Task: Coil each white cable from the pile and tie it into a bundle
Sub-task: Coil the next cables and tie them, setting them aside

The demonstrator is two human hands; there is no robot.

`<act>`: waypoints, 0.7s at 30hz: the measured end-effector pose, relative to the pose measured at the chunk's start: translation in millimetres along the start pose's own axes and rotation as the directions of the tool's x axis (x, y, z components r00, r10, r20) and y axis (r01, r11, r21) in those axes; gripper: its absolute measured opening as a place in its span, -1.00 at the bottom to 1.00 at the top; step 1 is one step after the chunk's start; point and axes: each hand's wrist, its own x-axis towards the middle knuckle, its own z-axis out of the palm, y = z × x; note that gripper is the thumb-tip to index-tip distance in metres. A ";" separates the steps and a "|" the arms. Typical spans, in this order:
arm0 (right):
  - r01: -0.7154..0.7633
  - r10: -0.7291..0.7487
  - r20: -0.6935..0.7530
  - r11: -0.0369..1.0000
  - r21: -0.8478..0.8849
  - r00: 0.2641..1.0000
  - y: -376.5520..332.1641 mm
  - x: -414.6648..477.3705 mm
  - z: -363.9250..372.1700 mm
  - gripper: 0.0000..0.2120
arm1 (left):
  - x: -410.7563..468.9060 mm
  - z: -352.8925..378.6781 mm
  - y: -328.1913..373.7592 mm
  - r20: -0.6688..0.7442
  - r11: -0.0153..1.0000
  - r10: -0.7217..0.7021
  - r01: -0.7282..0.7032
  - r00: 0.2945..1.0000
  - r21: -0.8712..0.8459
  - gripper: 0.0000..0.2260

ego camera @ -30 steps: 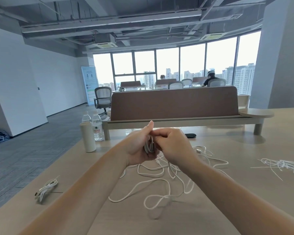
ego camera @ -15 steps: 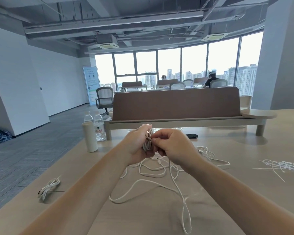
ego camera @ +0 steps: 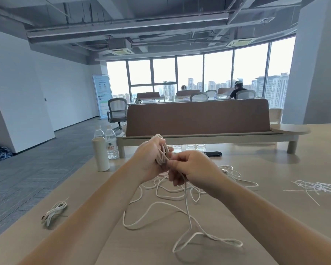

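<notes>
Left grip (ego camera: 148, 159) curled round cable coil (ego camera: 162, 153); right grip (ego camera: 191, 168) pinches its trailing strand just beside.

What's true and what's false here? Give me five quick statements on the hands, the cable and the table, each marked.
1. The left hand holds a partly wound coil of white cable. True.
2. The right hand lies flat and empty on the table. False: it is raised above the table and its fingers pinch the loose cable beside the coil.
3. A finished bundle lies on the table, left of both forearms. True.
4. The whole cable is already wound up. False: long loops of loose cable lie spread on the table.
5. The thin white ties lie next to the water bottles. False: the ties are at the right edge, the bottles at the left.
</notes>
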 end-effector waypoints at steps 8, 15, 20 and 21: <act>-0.282 0.254 0.269 0.957 0.070 0.929 21.7 -2.0 -24.7 -0.72 | -6.4 -19.3 17.0 0.060 0.998 -0.025 0.029 0.998 -0.061 -0.78; -0.236 0.254 0.105 0.959 -0.157 0.962 17.9 3.5 -28.4 -0.77 | -10.0 -19.5 16.4 0.132 0.981 -0.061 0.035 0.989 0.189 -0.74; -0.144 0.125 -0.080 0.941 -0.307 0.989 7.6 5.9 -24.6 -0.81 | -10.9 -13.8 10.3 0.134 0.918 -0.078 0.019 0.988 0.396 -0.76; -0.136 0.108 -0.104 0.935 -0.327 0.989 6.3 6.8 -23.9 -0.80 | -11.2 -12.2 9.2 0.128 0.910 -0.070 0.011 0.989 0.414 -0.77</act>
